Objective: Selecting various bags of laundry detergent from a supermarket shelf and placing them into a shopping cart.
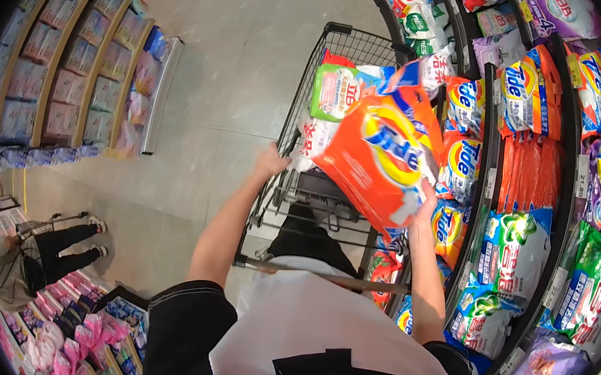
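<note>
A large orange detergent bag (378, 156) with a yellow and blue round emblem is tilted above the black wire shopping cart (304, 88). My right hand (424, 204) grips the bag's right edge near its lower corner; part of the fingers is hidden. At the cart's left rim, my left hand (274, 161) is closed around the wire, left of the bag. Inside the basket lie a green and white package (335, 94) and a white bag with red print (315, 136), partly covered by the orange bag. The cart's handle bar (320, 275) runs across my front.
Curved shelves on the right hold several detergent bags, among them orange ones (530, 91), green and white ones (512, 252) and a purple one (544, 374). Grey floor (207, 95) stretches left of the cart to shelves of boxes (68, 79). Another person (33, 261) stands at the lower left.
</note>
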The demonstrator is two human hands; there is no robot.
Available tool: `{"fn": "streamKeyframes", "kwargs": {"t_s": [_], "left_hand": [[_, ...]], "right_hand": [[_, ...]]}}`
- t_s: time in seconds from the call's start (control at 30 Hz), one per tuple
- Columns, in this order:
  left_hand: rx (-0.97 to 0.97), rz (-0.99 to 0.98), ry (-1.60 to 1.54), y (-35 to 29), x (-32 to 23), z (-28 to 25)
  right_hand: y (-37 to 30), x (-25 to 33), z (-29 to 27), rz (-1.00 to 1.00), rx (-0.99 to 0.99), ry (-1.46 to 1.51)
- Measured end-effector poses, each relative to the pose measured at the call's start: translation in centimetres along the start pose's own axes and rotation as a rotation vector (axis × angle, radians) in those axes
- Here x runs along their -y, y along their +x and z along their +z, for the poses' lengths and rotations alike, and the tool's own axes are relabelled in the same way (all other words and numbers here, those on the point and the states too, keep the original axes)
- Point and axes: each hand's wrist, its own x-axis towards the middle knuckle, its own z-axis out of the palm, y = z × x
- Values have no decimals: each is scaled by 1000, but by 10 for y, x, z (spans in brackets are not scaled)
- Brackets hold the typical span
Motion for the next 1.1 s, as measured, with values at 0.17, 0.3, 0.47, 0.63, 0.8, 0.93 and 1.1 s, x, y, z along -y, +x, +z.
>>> {"fn": "streamKeyframes", "kwargs": {"t_s": [0.17, 0.3, 0.47, 0.63, 0.8, 0.93, 1.1], "left_hand": [[-4, -71, -36, 18, -13, 7], [38, -91, -51, 13, -22, 3], [23, -125, -81, 12, -18, 0], [-2, -105, -127, 17, -25, -4], [10, -86, -136, 19, -26, -1], [6, -113, -138, 15, -17, 0], [56, -83, -145, 18, -46, 5]], "right_hand": [[54, -24, 24, 178, -13, 77], [115, -65, 31, 106, -82, -88], [151, -98, 59, 25, -239, -39], [185, -114, 61, 62, -444, 231], [218, -128, 54, 22, -400, 531], [220, -179, 33, 139, -339, 608], [224, -240, -36, 395, -423, 85]]}}
